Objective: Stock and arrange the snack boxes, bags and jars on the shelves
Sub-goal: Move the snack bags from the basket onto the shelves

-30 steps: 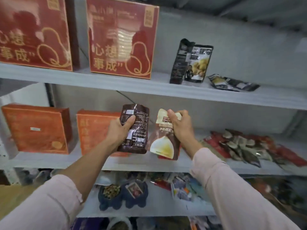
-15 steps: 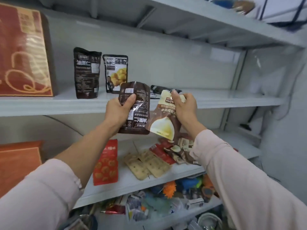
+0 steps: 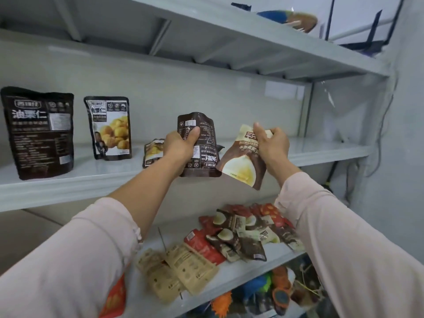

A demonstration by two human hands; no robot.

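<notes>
My left hand (image 3: 179, 149) grips a dark brown snack bag (image 3: 202, 154), held upside down with its back label toward me, just above the front of the upper grey shelf (image 3: 321, 152). My right hand (image 3: 271, 143) pinches the end of a brown and cream snack bag (image 3: 241, 167) that hangs tilted beside the first. Two dark bags (image 3: 39, 131) (image 3: 109, 128) stand upright on that shelf at the left. A third bag (image 3: 152, 152) lies flat behind my left wrist, partly hidden.
The shelf below (image 3: 229, 278) carries a heap of red and brown bags (image 3: 247, 232) and tan packets (image 3: 179, 269). Colourful items (image 3: 263, 288) fill a lower level. An orange-red bag (image 3: 114, 297) shows under my left sleeve. A wall and cables stand at the right.
My view has swung right and upward, from the red boxes to the bag shelf. Both hands have risen with their bags from the lower shelf level to the upper shelf.
</notes>
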